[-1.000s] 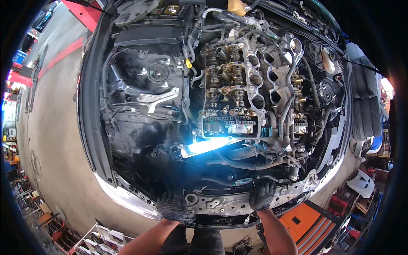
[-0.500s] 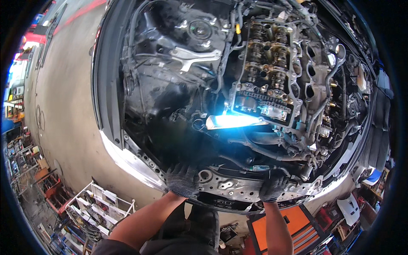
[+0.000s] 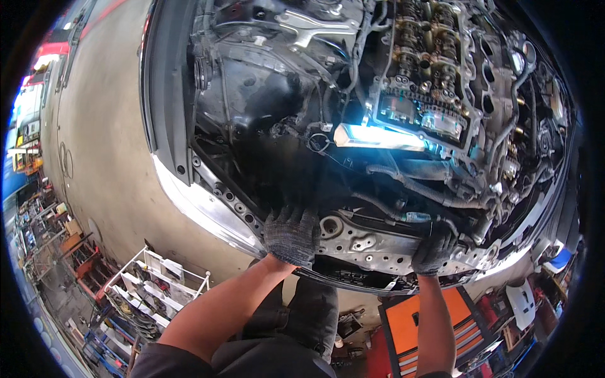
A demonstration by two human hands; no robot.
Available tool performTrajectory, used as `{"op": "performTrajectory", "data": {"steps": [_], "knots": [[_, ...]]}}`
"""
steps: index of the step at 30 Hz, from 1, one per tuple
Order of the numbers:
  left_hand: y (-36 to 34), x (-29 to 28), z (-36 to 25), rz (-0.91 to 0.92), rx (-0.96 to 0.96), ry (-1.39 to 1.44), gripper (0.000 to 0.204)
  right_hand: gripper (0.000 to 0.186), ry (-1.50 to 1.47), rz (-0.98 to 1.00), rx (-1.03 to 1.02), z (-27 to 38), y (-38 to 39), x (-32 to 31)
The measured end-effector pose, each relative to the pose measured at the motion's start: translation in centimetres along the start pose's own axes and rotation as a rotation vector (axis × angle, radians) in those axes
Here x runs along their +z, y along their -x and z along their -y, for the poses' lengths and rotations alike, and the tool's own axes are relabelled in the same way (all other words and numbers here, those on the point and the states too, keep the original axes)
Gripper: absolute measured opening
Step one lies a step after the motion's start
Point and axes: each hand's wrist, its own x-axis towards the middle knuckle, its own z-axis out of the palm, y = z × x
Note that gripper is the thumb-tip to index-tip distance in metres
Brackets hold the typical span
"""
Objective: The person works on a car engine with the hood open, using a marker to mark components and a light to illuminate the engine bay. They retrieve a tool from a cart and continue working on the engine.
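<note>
My left hand (image 3: 291, 238), in a dark grey knit glove, rests on the metal front crossmember (image 3: 362, 242) of a car's engine bay, its fingers spread and reaching over the inner edge. Farther right along the same bar lies my right hand (image 3: 433, 254), gloved alike, with its fingers stretched over the edge. Neither hand holds a loose object. Beyond them a bright work light (image 3: 378, 137) shines beside the opened engine (image 3: 425, 63), whose camshafts and timing chain are exposed. A corrugated hose (image 3: 435, 192) runs between the light and the bar.
A dark hollow (image 3: 277, 170) lies beyond my left hand. The car's fender edge (image 3: 165, 94) borders the concrete floor (image 3: 104, 126) on the left. Behind the bar stand a white rack (image 3: 151, 277) and an orange tool cabinet (image 3: 435, 315). A silver bracket (image 3: 315, 25) sits in the bay.
The view has shifted, so the engine and light appear farther up and to the right. Both hands remain on the crossmember, in about the same places.
</note>
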Motion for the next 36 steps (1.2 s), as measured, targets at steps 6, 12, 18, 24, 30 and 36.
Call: {"op": "performTrajectory", "data": {"steps": [6,12,18,24,30,36], "knots": [[-0.5,-0.2,-0.3,-0.084,0.040,0.011,0.042,0.044,0.060,-0.005,0.091,0.2,0.6,0.1],[-0.3,-0.4,-0.7,-0.046,-0.004,-0.031,0.040,0.049,0.080,-0.063,0.070,-0.1,1.4,0.4],[0.0,-0.1,-0.8,0.032,-0.071,-0.019,0.039,0.049,0.030,-0.118,0.051,-0.3,2.1,0.7],[-0.3,0.1,-0.7,0.011,-0.066,-0.034,0.045,0.045,0.048,-0.117,0.090,0.1,1.7,0.5],[0.0,-0.4,-0.5,-0.133,0.037,-0.003,0.048,0.038,0.028,-0.098,0.027,0.5,0.6,-0.2],[-0.5,-0.3,0.3,-0.061,0.085,0.073,0.050,0.036,0.038,-0.027,0.081,0.8,-0.1,-0.3]]}}
